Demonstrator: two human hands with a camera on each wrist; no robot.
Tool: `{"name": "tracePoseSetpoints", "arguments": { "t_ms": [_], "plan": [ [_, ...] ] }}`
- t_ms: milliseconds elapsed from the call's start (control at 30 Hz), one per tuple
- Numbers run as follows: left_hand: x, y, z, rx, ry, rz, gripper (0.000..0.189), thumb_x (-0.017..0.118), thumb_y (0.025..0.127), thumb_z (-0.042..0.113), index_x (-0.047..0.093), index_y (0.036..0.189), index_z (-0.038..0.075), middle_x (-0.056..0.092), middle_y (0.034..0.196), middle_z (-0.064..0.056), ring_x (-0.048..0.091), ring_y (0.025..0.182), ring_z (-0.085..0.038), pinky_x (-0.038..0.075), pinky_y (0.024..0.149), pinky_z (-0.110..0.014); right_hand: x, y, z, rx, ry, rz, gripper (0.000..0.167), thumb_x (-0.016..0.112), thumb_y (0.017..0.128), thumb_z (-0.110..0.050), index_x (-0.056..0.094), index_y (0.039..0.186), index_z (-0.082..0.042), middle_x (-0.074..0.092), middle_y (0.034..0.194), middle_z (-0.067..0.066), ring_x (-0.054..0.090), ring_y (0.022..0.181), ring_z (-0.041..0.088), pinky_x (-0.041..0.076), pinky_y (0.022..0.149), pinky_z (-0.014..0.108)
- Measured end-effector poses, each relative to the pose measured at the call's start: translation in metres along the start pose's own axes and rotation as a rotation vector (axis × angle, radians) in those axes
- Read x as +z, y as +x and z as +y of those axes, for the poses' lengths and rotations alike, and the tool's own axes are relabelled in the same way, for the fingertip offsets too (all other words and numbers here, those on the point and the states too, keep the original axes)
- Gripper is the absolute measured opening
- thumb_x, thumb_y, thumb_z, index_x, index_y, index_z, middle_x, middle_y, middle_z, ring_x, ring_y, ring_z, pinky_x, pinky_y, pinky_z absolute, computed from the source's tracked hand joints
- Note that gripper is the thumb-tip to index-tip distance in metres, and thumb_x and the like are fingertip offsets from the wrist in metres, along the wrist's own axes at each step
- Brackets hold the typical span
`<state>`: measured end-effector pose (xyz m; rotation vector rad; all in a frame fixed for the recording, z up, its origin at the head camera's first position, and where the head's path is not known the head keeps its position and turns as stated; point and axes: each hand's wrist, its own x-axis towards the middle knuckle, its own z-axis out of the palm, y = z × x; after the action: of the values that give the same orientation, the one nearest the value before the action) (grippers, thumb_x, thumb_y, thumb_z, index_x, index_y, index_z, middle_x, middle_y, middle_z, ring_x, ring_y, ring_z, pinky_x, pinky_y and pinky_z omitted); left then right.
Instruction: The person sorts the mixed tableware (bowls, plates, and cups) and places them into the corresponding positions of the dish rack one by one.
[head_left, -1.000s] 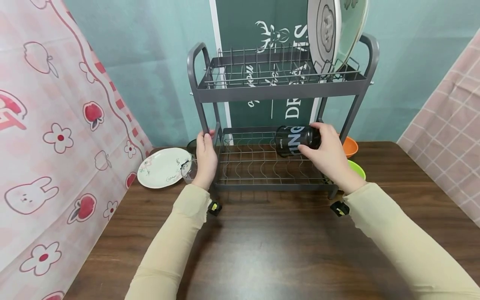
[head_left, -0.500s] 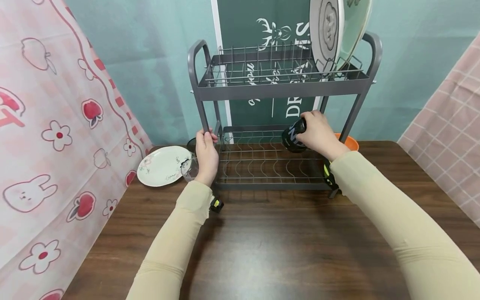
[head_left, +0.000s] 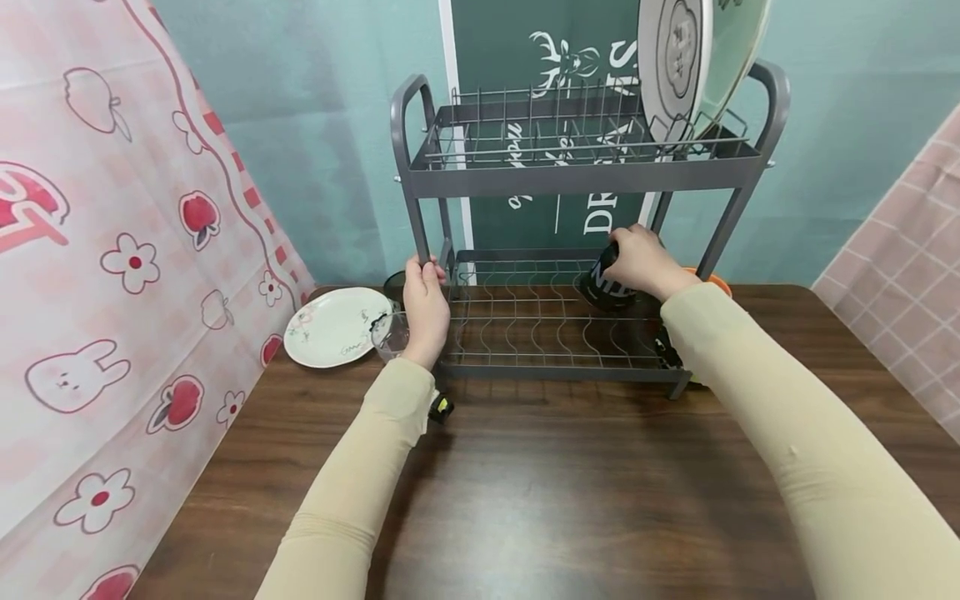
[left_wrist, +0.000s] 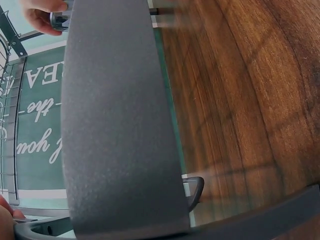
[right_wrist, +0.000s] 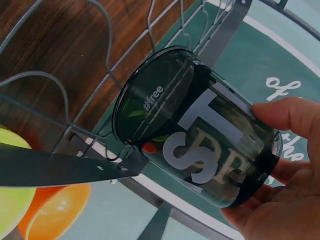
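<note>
A two-tier grey metal dish rack (head_left: 585, 179) stands on the table. With my left hand (head_left: 425, 308) I grip its left post; in the left wrist view a wide grey bar covers most of the scene. My right hand (head_left: 643, 260) holds a dark see-through glass (head_left: 606, 287) by its base end, at the right of the lower tier. The glass is tilted, with its rim down toward the wires. White letters show on the glass (right_wrist: 200, 140) in the right wrist view, thumb on one side and fingers on the other.
Two plates, one white (head_left: 671, 75) and one pale green (head_left: 731, 58), stand in the upper tier's right end. A white plate (head_left: 337, 329) and a clear glass (head_left: 388, 333) sit left of the rack. Orange (right_wrist: 60, 215) and lime-green (right_wrist: 10, 205) bowls lie beyond its right side.
The dark glass has gone from lying nearly sideways to a steeper tilt with its rim lower, my right hand now above it. My left hand has stayed on the post. The view has shifted slightly.
</note>
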<state>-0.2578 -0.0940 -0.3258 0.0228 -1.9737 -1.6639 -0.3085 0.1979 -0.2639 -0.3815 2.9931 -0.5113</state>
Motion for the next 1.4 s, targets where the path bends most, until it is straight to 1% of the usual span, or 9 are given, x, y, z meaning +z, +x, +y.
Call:
{"name": "tracePoseSetpoints", "arguments": {
  "t_ms": [133, 333, 633, 767, 900, 1033, 1167, 1200, 1400],
  "plan": [
    [0.0, 0.0, 0.0, -0.001, 0.01, 0.002, 0.028, 0.03, 0.102, 0.019, 0.048, 0.114, 0.001, 0.053, 0.091, -0.01, 0.054, 0.09, -0.021, 0.043, 0.084, -0.031, 0.0, 0.005, 0.004, -0.013, -0.038, -0.031, 0.06, 0.053, 0.083, -0.011, 0.034, 0.135, 0.01, 0.034, 0.129, 0.035, 0.035, 0.114, 0.048, 0.036, 0.088, 0.056],
    [0.0, 0.0, 0.001, -0.004, 0.005, 0.003, 0.029, 0.028, 0.102, 0.018, 0.047, 0.115, 0.0, 0.053, 0.093, -0.011, 0.054, 0.094, -0.029, 0.044, 0.086, -0.035, 0.004, 0.015, 0.008, -0.033, -0.057, -0.092, 0.058, 0.054, 0.083, -0.009, 0.036, 0.134, 0.011, 0.034, 0.13, 0.035, 0.039, 0.113, 0.046, 0.039, 0.085, 0.053],
    [0.003, -0.001, -0.001, 0.012, -0.027, -0.001, 0.029, 0.028, 0.102, 0.018, 0.047, 0.114, 0.0, 0.053, 0.096, -0.018, 0.053, 0.096, -0.035, 0.042, 0.092, -0.049, 0.006, 0.021, 0.014, -0.018, -0.052, -0.114, 0.059, 0.053, 0.083, -0.01, 0.033, 0.136, 0.01, 0.032, 0.131, 0.035, 0.041, 0.111, 0.046, 0.041, 0.085, 0.053],
    [0.002, -0.001, 0.0, 0.014, -0.005, 0.005, 0.03, 0.028, 0.102, 0.018, 0.047, 0.114, -0.001, 0.053, 0.095, -0.016, 0.054, 0.095, -0.032, 0.044, 0.09, -0.042, 0.007, 0.021, 0.013, -0.014, -0.054, -0.111, 0.061, 0.053, 0.084, -0.01, 0.031, 0.137, 0.009, 0.031, 0.132, 0.036, 0.04, 0.112, 0.047, 0.041, 0.085, 0.053],
    [0.002, -0.001, 0.0, 0.016, 0.017, 0.02, 0.03, 0.029, 0.102, 0.018, 0.048, 0.115, -0.002, 0.053, 0.091, -0.011, 0.055, 0.092, -0.028, 0.045, 0.086, -0.035, 0.008, 0.022, 0.013, -0.007, -0.058, -0.112, 0.064, 0.053, 0.083, -0.01, 0.027, 0.139, 0.009, 0.028, 0.135, 0.036, 0.034, 0.119, 0.049, 0.037, 0.09, 0.055],
    [0.002, -0.001, 0.0, 0.025, 0.029, 0.022, 0.031, 0.03, 0.102, 0.018, 0.049, 0.114, -0.002, 0.053, 0.091, -0.011, 0.055, 0.091, -0.027, 0.045, 0.086, -0.035, 0.009, 0.023, 0.015, 0.004, -0.05, -0.121, 0.066, 0.051, 0.084, -0.01, 0.024, 0.141, 0.007, 0.025, 0.138, 0.035, 0.026, 0.125, 0.051, 0.033, 0.095, 0.058],
    [0.002, -0.001, -0.001, 0.031, 0.034, 0.024, 0.031, 0.029, 0.102, 0.019, 0.048, 0.114, -0.002, 0.053, 0.09, -0.01, 0.055, 0.09, -0.025, 0.045, 0.085, -0.034, 0.01, 0.023, 0.015, 0.003, -0.038, -0.134, 0.067, 0.052, 0.085, -0.01, 0.022, 0.143, 0.006, 0.024, 0.14, 0.034, 0.022, 0.128, 0.051, 0.03, 0.098, 0.058],
    [0.001, -0.002, 0.003, 0.02, 0.03, 0.02, 0.032, 0.029, 0.102, 0.018, 0.048, 0.115, -0.003, 0.053, 0.091, -0.011, 0.055, 0.091, -0.026, 0.045, 0.086, -0.035, 0.011, 0.023, 0.016, 0.002, -0.037, -0.134, 0.067, 0.052, 0.085, -0.01, 0.021, 0.143, 0.006, 0.024, 0.141, 0.034, 0.022, 0.129, 0.051, 0.03, 0.099, 0.059],
    [0.001, -0.003, 0.002, 0.011, 0.037, 0.028, 0.029, 0.029, 0.102, 0.018, 0.049, 0.113, 0.0, 0.053, 0.091, -0.01, 0.055, 0.091, -0.025, 0.045, 0.086, -0.034, 0.012, 0.021, 0.015, -0.008, -0.071, -0.098, 0.067, 0.053, 0.085, -0.01, 0.023, 0.142, 0.007, 0.026, 0.14, 0.035, 0.026, 0.128, 0.05, 0.029, 0.101, 0.058]
  ]
}}
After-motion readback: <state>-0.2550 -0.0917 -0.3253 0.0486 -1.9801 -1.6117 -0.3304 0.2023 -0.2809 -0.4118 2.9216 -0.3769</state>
